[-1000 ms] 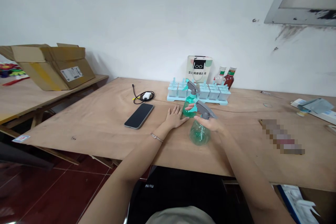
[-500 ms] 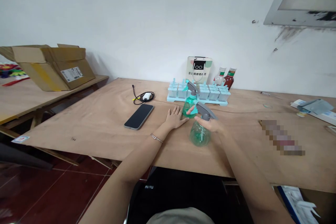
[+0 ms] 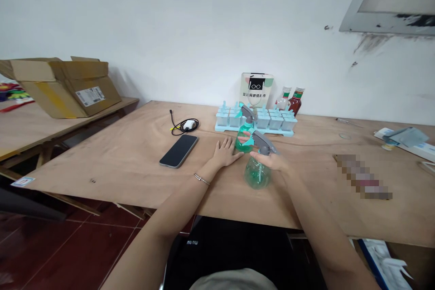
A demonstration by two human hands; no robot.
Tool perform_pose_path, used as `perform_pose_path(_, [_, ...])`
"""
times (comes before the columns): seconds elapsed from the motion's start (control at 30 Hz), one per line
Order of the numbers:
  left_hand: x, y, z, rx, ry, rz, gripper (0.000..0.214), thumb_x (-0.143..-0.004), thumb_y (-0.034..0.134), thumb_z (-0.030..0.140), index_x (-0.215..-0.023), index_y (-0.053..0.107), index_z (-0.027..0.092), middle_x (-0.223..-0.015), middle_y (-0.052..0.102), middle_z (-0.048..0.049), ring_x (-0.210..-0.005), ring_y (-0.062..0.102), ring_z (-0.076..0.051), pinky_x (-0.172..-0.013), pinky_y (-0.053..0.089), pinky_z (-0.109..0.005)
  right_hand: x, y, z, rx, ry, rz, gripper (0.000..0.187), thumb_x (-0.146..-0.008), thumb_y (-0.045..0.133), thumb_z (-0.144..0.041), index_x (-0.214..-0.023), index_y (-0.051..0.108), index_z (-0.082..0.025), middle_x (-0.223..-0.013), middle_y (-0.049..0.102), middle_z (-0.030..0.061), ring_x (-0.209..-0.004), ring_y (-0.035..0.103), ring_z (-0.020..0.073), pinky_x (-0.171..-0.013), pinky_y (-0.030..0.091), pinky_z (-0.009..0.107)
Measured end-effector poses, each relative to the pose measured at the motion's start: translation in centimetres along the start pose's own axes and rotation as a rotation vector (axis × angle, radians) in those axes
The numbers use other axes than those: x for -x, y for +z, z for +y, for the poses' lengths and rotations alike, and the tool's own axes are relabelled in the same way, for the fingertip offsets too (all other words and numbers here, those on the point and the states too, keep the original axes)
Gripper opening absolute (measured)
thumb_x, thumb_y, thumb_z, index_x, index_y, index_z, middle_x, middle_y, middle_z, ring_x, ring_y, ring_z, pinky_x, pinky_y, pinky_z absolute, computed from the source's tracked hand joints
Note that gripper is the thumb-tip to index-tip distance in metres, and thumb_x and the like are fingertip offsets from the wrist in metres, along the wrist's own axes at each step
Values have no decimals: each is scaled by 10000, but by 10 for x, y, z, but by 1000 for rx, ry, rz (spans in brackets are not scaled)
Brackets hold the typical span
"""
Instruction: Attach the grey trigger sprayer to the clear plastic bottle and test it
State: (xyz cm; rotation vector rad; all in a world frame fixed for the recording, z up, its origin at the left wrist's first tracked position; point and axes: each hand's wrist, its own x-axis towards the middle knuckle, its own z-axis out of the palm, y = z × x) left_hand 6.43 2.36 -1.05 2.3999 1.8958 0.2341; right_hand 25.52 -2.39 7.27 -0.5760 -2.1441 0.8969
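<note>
My right hand (image 3: 274, 161) is closed around the neck of a clear green spray bottle (image 3: 257, 176) with a grey and teal trigger head. Some of its fingertips show beyond the trigger, and the rest of the fingers are hidden behind the head. The bottle stands upright close to the table's front edge. My left hand (image 3: 224, 152) lies flat on the wood with fingers spread, holding nothing. Just behind the two hands stands a second green spray bottle (image 3: 242, 143), partly covered by the first one's head. Left of my left hand lies a black-screened phone (image 3: 179, 151).
A light-blue popsicle mould (image 3: 272, 122) stands at the back, before a printed bag (image 3: 255, 91) and two sauce-type bottles (image 3: 296, 99). A charger with black cable (image 3: 189, 124) lies behind the phone. Rightward is a pixelated object (image 3: 363, 179). A cardboard box (image 3: 78, 90) sits on the left table.
My right hand's fingertips have moved outward from the trigger, and more of them show. The view has shifted slightly; my left hand and both spray bottles stay in place.
</note>
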Motion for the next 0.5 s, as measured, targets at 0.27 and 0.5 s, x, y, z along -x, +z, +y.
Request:
perform_pose_path(0.27, [-3, 3, -2, -14, 4, 22, 765, -920, 217, 657, -1506, 209, 165, -1578, 169, -115, -1454, 116, -278, -1148, 112, -535, -1, 2, -4, 112, 55, 91, 168, -825, 578, -364, -884, 587, -207, -850, 653, 40, -801, 640, 192, -769, 525, 358])
perform_pose_path(0.5, [-3, 4, -3, 0, 3, 4, 780, -910, 214, 667, -1512, 184, 171, -1579, 168, -112, -1458, 92, -271, -1147, 98, -541, -2, 1, -5, 111, -12, 78, 179, -838, 560, -312, -1005, 587, -251, -1053, 651, 46, -994, 617, 211, -911, 492, 386])
